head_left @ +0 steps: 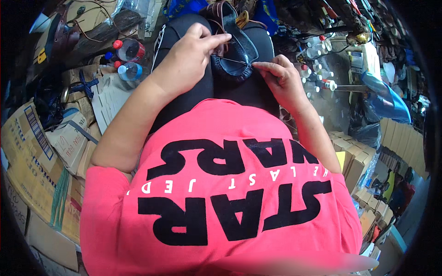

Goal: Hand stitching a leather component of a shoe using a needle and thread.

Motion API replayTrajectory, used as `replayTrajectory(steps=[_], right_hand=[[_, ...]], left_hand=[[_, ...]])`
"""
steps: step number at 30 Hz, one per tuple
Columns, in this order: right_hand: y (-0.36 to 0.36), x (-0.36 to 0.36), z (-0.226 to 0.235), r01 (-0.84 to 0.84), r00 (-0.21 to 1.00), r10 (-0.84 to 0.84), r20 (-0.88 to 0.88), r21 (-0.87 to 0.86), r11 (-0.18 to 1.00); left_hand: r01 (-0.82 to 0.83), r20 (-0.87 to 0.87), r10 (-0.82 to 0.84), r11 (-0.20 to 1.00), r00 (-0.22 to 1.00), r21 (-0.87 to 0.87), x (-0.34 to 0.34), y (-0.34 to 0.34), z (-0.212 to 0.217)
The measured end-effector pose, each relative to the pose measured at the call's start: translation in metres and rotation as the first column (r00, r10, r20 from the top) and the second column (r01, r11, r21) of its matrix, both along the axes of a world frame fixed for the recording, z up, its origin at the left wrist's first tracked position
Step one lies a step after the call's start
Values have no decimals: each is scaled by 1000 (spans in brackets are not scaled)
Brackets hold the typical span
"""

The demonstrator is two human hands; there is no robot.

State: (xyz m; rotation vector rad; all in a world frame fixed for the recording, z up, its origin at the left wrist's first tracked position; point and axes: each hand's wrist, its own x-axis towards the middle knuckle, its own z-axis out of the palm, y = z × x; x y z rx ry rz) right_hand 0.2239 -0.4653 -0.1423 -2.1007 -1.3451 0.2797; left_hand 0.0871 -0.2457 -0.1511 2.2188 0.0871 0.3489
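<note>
A dark leather shoe (236, 57) rests between my thighs, its rounded, gathered end toward me and its opening upward. Thin thread (230, 59) crosses the opening between my two hands. My left hand (195, 50) is beside the shoe's left side, index finger stretched over the opening and the other fingers curled in on the thread. At the right rim, my right hand (279, 76) has thumb and forefinger pinched together, touching or almost touching the edge; what lies between those fingertips is too small to make out. A tan tab (242, 19) shows near the shoe's far end.
Plastic bottles (130, 49) with red and blue caps stand on the left. More small bottles (317, 64) cluster on the right. Cardboard boxes (34, 156) pile up at the left edge, and flat cartons (352, 154) are stacked at the right. A blue plastic sheet (389, 99) lies beyond.
</note>
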Motion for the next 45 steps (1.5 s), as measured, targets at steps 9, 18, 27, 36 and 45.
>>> replayTrajectory(steps=[9,18,27,36,45], right_hand=[[-10,-15,-2,-3,970,42,241,-160,987],[-8,11,0,-90,995,95,26,-158,983],[-7,16,-2,-106,992,118,48,-204,973],[5,39,-7,-179,982,161,-99,-224,958],[9,42,-6,-191,977,162,-141,-222,956]], left_hand=[[24,-13,-24,1000,1000,6,-17,-16,3],[-100,157,36,902,987,419,-4,-12,-10],[-57,129,24,963,991,265,2,-10,-8],[-8,66,-19,922,998,386,3,-5,-12],[20,77,-55,916,996,401,9,-4,-14]])
